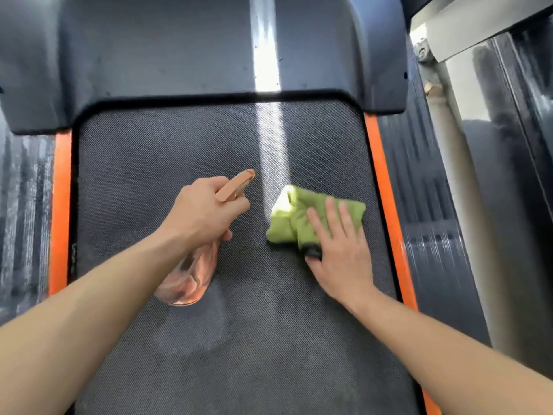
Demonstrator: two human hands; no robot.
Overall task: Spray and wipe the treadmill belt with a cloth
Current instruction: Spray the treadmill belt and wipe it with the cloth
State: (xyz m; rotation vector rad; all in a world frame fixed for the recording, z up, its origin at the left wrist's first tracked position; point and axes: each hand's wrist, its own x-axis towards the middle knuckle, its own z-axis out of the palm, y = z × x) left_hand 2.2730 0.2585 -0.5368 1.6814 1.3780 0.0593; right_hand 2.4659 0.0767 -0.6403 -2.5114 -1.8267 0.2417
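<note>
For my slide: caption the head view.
Left hand grips spray bottle; right hand presses green cloth on treadmill belt.

Belt (239, 354): 1. Bottle (191, 274): 1. Cloth (290, 214): 1. Orange strips (59, 205) (386, 190): 2. Hands: 2, left hand (203, 211) and right hand (341, 253).

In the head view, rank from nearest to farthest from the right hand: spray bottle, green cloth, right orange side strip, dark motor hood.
1. Green cloth: pressed under the right hand, on the belt.
2. Right orange side strip: just right of the hand.
3. Spray bottle: across the belt, gripped by the left hand.
4. Dark motor hood: far end, beyond the belt.
</note>
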